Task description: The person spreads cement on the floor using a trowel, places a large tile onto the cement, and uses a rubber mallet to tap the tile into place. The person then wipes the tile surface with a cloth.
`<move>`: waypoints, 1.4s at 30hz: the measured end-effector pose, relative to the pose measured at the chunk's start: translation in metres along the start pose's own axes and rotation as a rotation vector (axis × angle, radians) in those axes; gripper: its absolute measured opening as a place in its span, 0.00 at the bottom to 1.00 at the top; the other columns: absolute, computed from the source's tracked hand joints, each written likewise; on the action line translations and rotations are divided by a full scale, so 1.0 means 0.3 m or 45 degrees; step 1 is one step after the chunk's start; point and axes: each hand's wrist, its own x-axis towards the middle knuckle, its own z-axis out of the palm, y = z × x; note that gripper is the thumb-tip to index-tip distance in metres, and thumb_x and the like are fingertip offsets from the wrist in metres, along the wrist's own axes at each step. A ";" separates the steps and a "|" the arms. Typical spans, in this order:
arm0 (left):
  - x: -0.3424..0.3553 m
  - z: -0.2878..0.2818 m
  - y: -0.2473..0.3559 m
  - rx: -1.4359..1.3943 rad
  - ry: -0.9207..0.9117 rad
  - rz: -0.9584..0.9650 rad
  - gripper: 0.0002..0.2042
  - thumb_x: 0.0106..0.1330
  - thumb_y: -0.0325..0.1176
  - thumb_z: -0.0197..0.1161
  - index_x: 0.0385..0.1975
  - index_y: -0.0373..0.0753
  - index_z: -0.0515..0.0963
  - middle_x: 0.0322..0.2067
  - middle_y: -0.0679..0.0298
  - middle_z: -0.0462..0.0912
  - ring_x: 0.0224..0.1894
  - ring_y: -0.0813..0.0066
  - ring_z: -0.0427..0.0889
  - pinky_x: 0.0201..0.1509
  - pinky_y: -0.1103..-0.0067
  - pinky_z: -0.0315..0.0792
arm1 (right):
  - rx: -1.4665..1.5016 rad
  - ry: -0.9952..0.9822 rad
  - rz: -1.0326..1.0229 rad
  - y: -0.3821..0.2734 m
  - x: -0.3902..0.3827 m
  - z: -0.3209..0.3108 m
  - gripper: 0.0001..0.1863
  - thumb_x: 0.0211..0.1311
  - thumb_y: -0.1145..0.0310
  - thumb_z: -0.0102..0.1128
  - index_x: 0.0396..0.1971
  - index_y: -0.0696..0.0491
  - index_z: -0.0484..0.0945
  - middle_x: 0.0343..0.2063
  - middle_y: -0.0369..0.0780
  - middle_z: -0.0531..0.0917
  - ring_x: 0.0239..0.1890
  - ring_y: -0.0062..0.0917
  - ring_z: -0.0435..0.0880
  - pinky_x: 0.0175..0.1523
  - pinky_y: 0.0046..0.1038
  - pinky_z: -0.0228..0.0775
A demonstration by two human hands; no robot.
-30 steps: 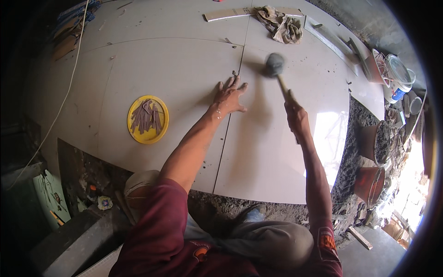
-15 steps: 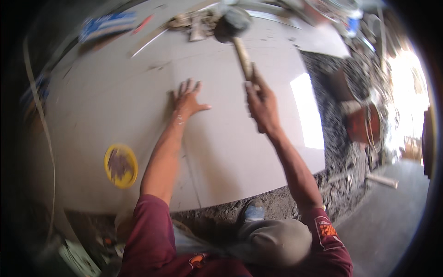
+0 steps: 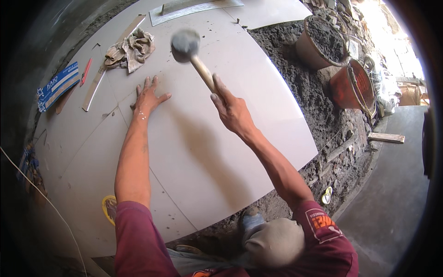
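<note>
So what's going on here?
A person's right hand grips a mallet by its handle, its head seemingly raised above the pale tiles. The left hand is spread on them, holding nothing. A rag lies beyond it, and two buckets stand off to the right.

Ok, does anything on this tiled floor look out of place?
Mildly: a crumpled, stained cloth lies across a long strip, and bits of debris lie left of the left hand, untidy against the smooth, pale tiles.
</note>
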 end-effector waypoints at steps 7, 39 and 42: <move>0.026 0.024 -0.034 -0.015 0.027 0.041 0.51 0.55 0.67 0.68 0.77 0.57 0.52 0.79 0.60 0.47 0.77 0.34 0.39 0.79 0.54 0.51 | 0.205 0.145 -0.168 0.003 -0.034 0.001 0.32 0.74 0.62 0.54 0.75 0.38 0.57 0.43 0.57 0.84 0.42 0.52 0.85 0.46 0.43 0.75; 0.208 0.074 0.277 0.046 -0.065 0.171 0.55 0.48 0.64 0.75 0.76 0.73 0.48 0.80 0.71 0.37 0.78 0.37 0.34 0.68 0.29 0.53 | 0.034 0.320 -0.136 0.185 -0.007 -0.139 0.34 0.74 0.66 0.54 0.76 0.37 0.55 0.30 0.56 0.84 0.31 0.50 0.85 0.39 0.43 0.75; 0.207 0.077 0.275 0.072 -0.051 0.230 0.55 0.49 0.66 0.73 0.77 0.66 0.48 0.79 0.60 0.40 0.79 0.41 0.38 0.72 0.37 0.46 | 0.142 0.433 -0.244 0.172 -0.007 -0.140 0.35 0.73 0.67 0.56 0.76 0.38 0.55 0.31 0.56 0.84 0.31 0.50 0.84 0.40 0.44 0.75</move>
